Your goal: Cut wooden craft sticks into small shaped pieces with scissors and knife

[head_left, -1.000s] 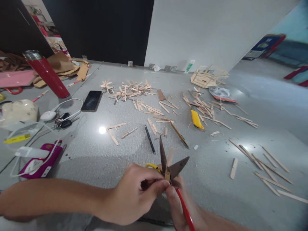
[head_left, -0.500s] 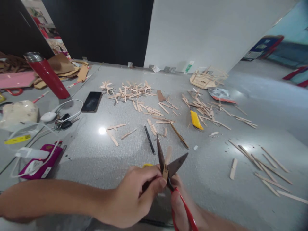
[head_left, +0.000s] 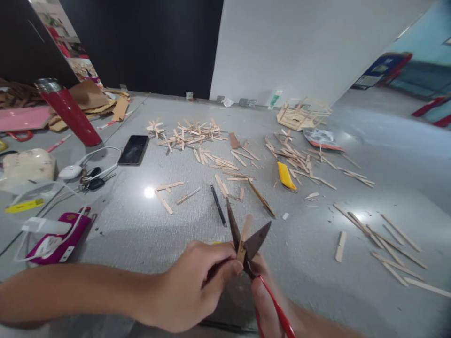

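My left hand (head_left: 197, 281) pinches a short wooden craft stick (head_left: 246, 227) between thumb and forefinger, its far end pointing away from me. My right hand (head_left: 269, 295) is closed round the red handles of a pair of scissors (head_left: 256, 240). The blades are spread in a V, with the stick lying between them close to the pivot. Just beyond the blades, a black pen (head_left: 218, 205) and a brown pencil-like stick (head_left: 261, 198) lie on the grey table (head_left: 141, 244). Part of a yellow thing shows behind my left hand.
Loose craft sticks (head_left: 192, 134) lie in heaps at the middle, with more sticks (head_left: 394, 249) at right. A stick-built frame (head_left: 303, 115) stands near the wall. A yellow packet (head_left: 286, 176), phone (head_left: 134, 150), red flask (head_left: 72, 112), keys (head_left: 94, 178) and purple device (head_left: 63, 237) are around.
The scissors' blades have closed slightly, with the right blade tip a little nearer the stick. Both hands hold nearly the same place, and the view has shifted very slightly.
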The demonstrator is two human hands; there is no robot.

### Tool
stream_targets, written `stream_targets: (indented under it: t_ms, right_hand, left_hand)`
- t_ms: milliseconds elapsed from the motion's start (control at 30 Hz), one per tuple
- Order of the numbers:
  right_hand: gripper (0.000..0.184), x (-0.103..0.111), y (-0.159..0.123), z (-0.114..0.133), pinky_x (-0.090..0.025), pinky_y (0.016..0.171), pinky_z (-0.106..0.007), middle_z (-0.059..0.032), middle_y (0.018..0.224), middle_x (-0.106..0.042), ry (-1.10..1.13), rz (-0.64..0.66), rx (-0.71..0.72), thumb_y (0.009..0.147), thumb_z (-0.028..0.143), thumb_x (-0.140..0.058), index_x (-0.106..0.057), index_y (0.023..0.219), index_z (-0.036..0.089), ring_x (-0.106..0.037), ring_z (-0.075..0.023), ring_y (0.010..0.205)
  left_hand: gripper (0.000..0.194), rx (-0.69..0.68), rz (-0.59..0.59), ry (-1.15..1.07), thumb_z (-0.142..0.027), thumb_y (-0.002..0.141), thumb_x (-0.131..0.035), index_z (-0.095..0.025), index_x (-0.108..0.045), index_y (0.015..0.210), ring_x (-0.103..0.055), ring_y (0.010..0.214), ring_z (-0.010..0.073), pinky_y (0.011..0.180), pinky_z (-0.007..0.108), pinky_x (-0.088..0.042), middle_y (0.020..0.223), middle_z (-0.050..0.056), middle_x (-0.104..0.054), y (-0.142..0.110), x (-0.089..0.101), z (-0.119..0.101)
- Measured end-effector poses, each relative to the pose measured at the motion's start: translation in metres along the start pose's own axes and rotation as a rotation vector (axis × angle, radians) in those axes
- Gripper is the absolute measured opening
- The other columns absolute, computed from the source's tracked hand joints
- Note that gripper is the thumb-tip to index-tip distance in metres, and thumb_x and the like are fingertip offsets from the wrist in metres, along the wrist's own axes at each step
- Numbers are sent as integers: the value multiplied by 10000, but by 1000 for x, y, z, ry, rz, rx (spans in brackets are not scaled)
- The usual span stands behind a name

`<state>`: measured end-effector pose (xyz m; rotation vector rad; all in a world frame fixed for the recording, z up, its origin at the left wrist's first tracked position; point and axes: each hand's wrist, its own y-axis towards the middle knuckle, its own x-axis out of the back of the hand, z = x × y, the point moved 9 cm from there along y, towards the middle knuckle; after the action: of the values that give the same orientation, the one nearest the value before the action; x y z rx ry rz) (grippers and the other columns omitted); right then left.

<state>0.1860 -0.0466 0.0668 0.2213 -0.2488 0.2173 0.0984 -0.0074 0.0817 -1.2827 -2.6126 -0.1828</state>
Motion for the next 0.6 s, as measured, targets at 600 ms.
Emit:
stream_targets:
  t_ms: [600]
  right_hand:
    - [481,-7,3,-7,-560,859,-414,-108,966,-698,84,-72,76,1081,544,-312,-667,1093,219,-668,-280,955]
  left_hand:
    - [288,44,-75,41,-270,1034,-477,-177,-522,765,-426,577,90,529,198,-313,636,-45,-478,-1,6,4]
